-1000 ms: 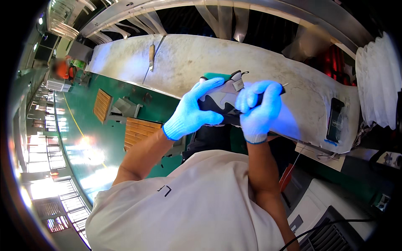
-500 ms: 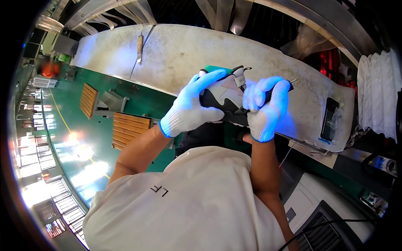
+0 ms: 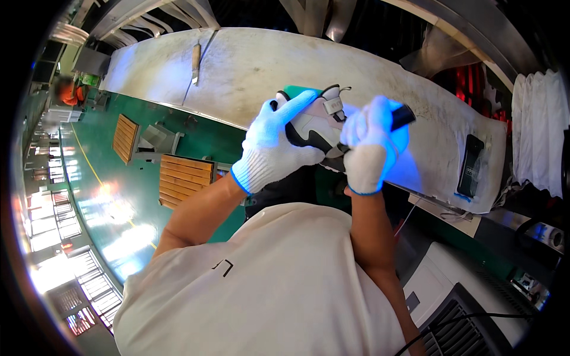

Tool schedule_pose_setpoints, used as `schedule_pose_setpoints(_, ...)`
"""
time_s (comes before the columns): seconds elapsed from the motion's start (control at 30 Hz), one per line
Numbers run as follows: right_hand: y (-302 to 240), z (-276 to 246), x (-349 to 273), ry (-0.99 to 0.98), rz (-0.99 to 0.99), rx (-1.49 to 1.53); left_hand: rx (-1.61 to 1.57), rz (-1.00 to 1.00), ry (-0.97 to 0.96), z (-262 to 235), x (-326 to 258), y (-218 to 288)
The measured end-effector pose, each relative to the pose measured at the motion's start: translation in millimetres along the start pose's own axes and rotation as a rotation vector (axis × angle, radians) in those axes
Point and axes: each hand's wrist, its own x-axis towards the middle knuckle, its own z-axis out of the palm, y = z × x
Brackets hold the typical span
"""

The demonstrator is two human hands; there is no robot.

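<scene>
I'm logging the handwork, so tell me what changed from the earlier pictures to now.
The right hand has turned, and more of a tool's dark handle shows to the right of its grip. Nothing was visibly picked up or let go. Unchanged: the left hand holds the shoe; the wooden-handled tool and flat black object lie on the bench.
</scene>
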Motion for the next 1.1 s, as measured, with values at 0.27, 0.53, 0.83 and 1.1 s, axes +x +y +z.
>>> schedule_pose_setpoints(0.27,-33,16,61,0.022,0.297,-0.873,-0.289,0.053,-0.112,-1,28,-19)
schedule_pose_setpoints(0.53,-72,-122,84,0.146,0.128,-0.830,0.403,0.410,-0.010,-15,65,-28)
schedule_pose_setpoints(0.83,-23,-114,25,0.227,-0.112,-0.013,0.334,0.873,-0.384,32,88,32)
schedule_pose_setpoints(1.1,-16,-96,42,0.269,0.249,-0.267,0.256,0.930,-0.395,43,99,30)
